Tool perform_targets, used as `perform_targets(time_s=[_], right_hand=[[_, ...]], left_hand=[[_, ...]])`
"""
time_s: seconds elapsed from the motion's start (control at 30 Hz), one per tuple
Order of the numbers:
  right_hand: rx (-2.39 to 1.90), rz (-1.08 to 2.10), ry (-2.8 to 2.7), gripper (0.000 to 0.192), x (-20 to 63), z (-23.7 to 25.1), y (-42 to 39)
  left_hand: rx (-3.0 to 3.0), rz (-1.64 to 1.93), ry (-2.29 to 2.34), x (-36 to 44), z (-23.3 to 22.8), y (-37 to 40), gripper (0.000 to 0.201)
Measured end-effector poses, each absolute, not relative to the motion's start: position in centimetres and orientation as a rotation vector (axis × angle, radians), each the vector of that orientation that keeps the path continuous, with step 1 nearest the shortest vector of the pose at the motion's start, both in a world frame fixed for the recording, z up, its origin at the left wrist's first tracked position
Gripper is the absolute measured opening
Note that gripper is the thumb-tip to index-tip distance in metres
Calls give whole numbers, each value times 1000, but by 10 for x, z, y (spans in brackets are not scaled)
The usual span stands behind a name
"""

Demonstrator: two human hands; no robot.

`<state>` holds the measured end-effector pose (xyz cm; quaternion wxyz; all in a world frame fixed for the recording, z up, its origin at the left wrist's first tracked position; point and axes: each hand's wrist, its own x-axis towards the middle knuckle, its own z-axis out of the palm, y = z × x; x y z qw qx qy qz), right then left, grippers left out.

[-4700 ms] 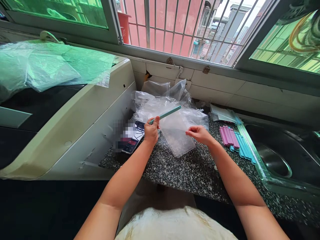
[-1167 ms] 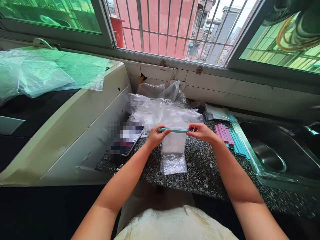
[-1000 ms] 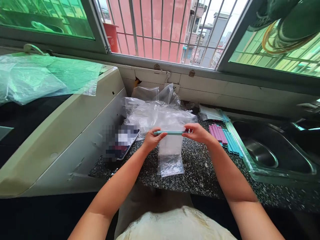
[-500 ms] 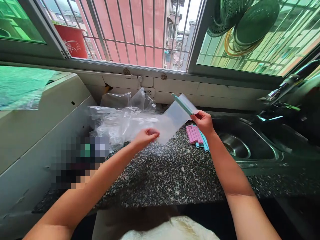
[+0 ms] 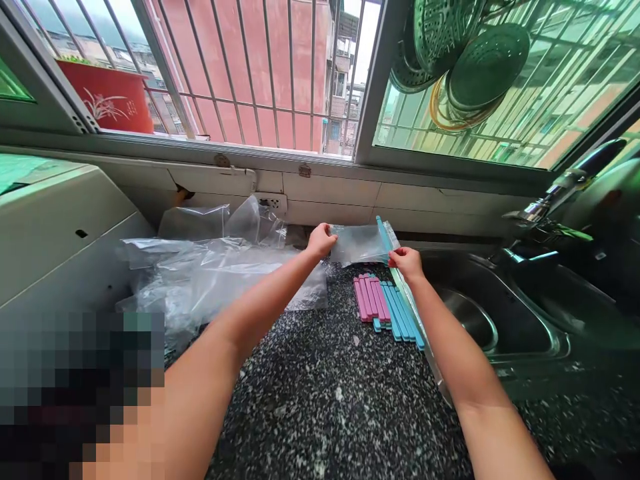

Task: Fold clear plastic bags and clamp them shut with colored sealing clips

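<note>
A clear plastic bag (image 5: 357, 244) is stretched sideways between my two hands above the back of the counter. My left hand (image 5: 323, 241) pinches its left end. A blue bag sealing clip (image 5: 382, 232) lies across the bag's right end, and my right hand (image 5: 406, 264) is closed on the lower end of that clip. Just below the bag, pink clips (image 5: 371, 298) and blue clips (image 5: 400, 313) lie side by side on the counter. To the left of my left hand is a loose heap of clear plastic bags (image 5: 200, 273).
The speckled stone counter (image 5: 320, 400) runs along the window wall. A steel sink (image 5: 543, 333) with a faucet (image 5: 545, 200) lies right, a metal edging strip beside it. A wall socket (image 5: 273, 202) is behind the heap; a white appliance (image 5: 65, 220) stands left.
My left hand has moved up and right to the bag's end and closed on it. My right hand has lowered slightly with the clip. The bag now lies nearly level; the camera view has shifted.
</note>
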<state>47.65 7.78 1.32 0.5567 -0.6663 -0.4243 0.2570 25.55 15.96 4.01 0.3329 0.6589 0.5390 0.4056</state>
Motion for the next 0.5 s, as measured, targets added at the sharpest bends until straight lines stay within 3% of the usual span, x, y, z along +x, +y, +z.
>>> perform_targets(time_s=[0.1,0.33,0.5], right_hand=[[-1619,608,-990,25,485,4,85],[-1749,620,-992,20,487,-11,87],[-1844,596,-1019,18,487,-11,82]], left_hand=[[1871,926,1516,267,31,171,23],[2026,699,1600,263,23,190,8],[2085,591,1684,255,28,206,14]])
